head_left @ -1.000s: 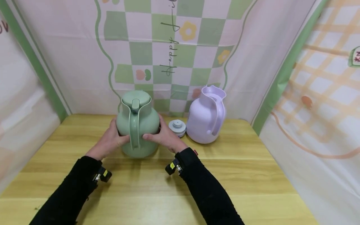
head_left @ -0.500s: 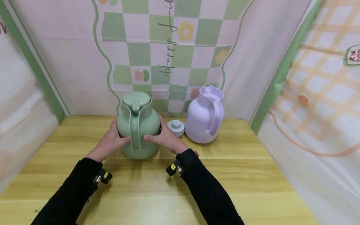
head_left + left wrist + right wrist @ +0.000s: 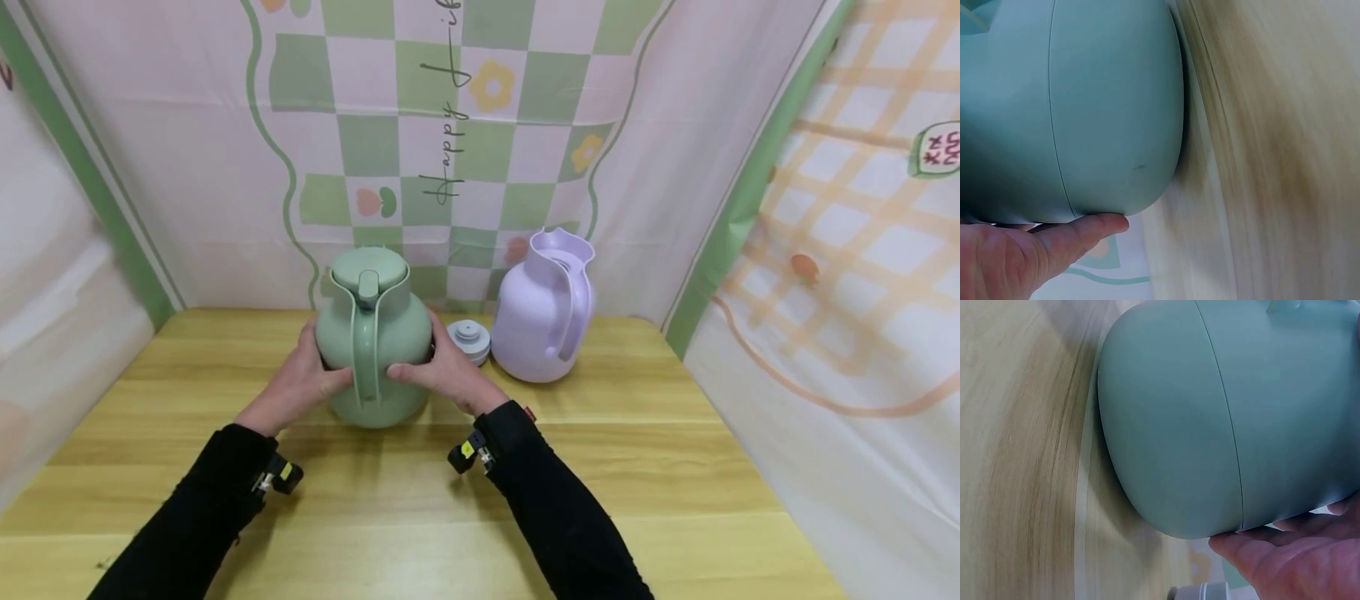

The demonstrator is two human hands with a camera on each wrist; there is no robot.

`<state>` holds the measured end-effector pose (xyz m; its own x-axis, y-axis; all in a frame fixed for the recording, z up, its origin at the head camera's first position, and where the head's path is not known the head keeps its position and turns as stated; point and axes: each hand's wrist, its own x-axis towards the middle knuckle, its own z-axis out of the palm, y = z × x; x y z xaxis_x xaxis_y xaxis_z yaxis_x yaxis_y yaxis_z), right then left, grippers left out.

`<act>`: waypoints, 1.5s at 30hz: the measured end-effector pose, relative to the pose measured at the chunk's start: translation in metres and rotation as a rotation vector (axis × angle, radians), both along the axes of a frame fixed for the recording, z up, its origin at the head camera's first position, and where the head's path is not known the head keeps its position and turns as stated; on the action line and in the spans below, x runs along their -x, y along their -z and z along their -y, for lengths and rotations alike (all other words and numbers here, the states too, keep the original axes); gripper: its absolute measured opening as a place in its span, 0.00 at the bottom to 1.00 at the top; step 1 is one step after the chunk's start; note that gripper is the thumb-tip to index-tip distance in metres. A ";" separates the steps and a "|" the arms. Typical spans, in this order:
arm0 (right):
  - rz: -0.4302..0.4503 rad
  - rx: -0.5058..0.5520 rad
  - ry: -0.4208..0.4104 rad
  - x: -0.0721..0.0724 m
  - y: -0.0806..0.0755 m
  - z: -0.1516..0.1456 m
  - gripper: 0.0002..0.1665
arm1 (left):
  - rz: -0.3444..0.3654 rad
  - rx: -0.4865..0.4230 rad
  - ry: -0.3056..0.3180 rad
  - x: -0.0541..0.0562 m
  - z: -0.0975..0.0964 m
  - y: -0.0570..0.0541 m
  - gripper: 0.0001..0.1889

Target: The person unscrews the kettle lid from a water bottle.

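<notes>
Green jug: one, upright, lid on, left of centre towards the tabletop's back edge, handle to the front edge; whether the base touches cannot be told. Left hand: curved round its left side, thumb near the handle. Right hand: likewise, right side; both grips spread wide. Grey stopper: between jugs. Purple jug: upright, towards the back right corner.
</notes>
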<state>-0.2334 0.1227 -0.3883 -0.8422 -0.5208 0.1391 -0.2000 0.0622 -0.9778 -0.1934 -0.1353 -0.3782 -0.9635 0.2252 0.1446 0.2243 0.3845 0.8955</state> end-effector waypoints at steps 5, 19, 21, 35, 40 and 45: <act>-0.011 -0.017 0.009 -0.002 0.000 -0.003 0.65 | -0.002 -0.005 0.001 -0.001 -0.003 0.001 0.63; -0.008 -0.034 0.045 -0.011 -0.008 -0.011 0.69 | -0.018 -0.009 -0.007 -0.005 -0.012 0.002 0.64; -0.008 -0.030 0.045 -0.011 -0.007 -0.013 0.68 | -0.024 -0.014 -0.007 -0.005 -0.014 0.002 0.63; -0.008 -0.028 0.049 -0.016 -0.004 -0.025 0.66 | -0.071 -0.034 0.022 -0.010 -0.025 0.002 0.63; 0.003 -0.022 0.047 -0.019 -0.004 -0.030 0.63 | -0.080 -0.049 0.035 -0.012 -0.029 0.004 0.63; 0.003 -0.027 0.063 -0.022 -0.003 -0.034 0.65 | -0.087 -0.060 0.042 -0.013 -0.034 0.005 0.63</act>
